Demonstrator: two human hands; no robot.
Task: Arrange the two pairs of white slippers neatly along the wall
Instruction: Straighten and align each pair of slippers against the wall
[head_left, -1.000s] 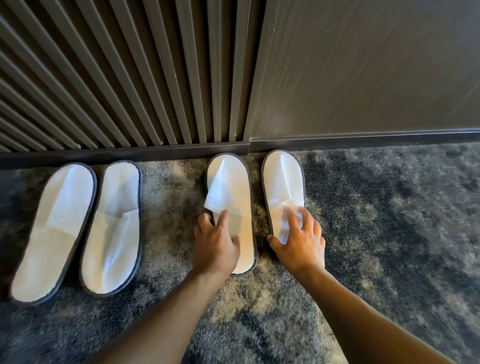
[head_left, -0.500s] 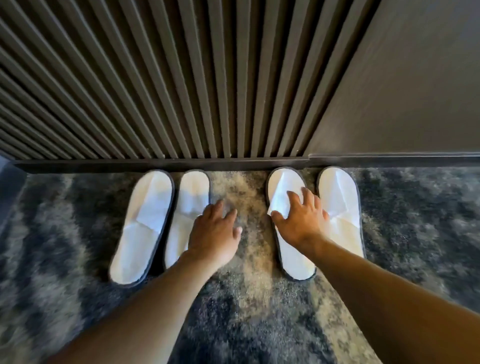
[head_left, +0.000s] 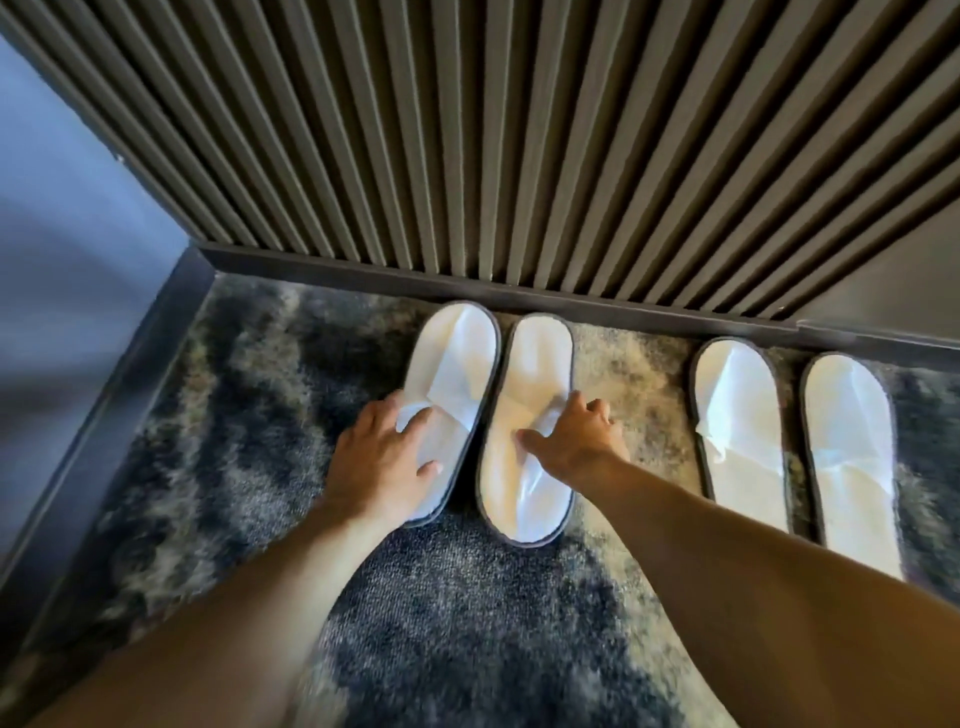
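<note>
Against the slatted wall (head_left: 519, 156), on grey carpet (head_left: 467, 623): two pairs of white slippers. Left pair (head_left: 488, 415), toes at the skirting, sides touching; our left hand (head_left: 382, 460) lies spread, flat on the outer slipper, our right hand (head_left: 571, 441) spread on the inner one. Right pair (head_left: 789, 441) sits apart, untouched. Risk, we judge: uneven pressure from either palm could skew one slipper or crumple its thin upper.

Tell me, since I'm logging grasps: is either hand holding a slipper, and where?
Neither grips one. The left hand lies flat on the leftmost slipper; the right hand presses its neighbour mid-length.
</note>
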